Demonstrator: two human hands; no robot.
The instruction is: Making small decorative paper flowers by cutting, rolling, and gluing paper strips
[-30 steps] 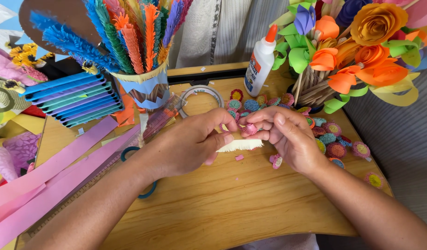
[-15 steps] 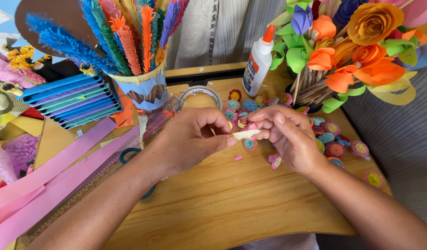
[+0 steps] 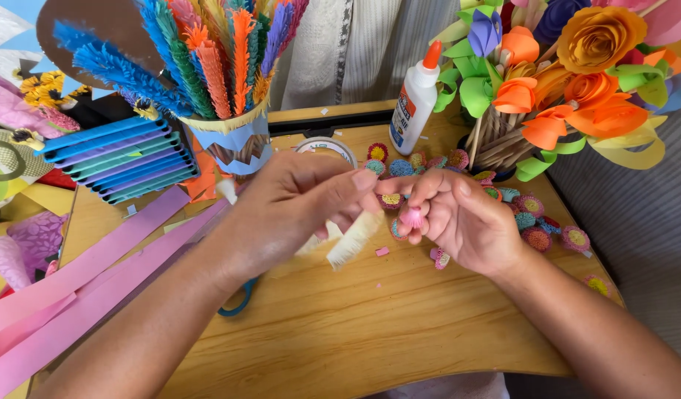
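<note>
Lifting off the counter (image 3: 370, 332), both hands now work in the air — a second ago they rested low on the wood with the cream fringed strip (image 3: 353, 240) lying flat beneath them. The left hand (image 3: 296, 210) pinches the strip near its top end, thumb and fingers closed on it, and the rest of the strip hangs down toward 6 o'clock, blurred by motion. The right hand (image 3: 458, 222) is closed on a small pink coil (image 3: 413, 217), fingertips tight around it, just at 3 o'clock of the left thumb; the two hands touch at the fingertips. The strip has come free of the counter and stands longer and looser than before, which reads as the paper being fed or wound at the pink coil rather than pressed flat — a judgement, since the joint itself is hidden by fingers.

At 12 o'clock stands a glue bottle (image 3: 416, 96), with small rolled paper flowers (image 3: 532, 214) scattered from 12 to 3 o'clock. A cup of fringed paper stems (image 3: 229, 140) sits at 10 o'clock, pink paper strips (image 3: 74, 288) run off at 8 o'clock, and scissor handles (image 3: 237, 303) peek out under the left wrist. A paper bouquet (image 3: 577, 81) fills 2 o'clock.
</note>
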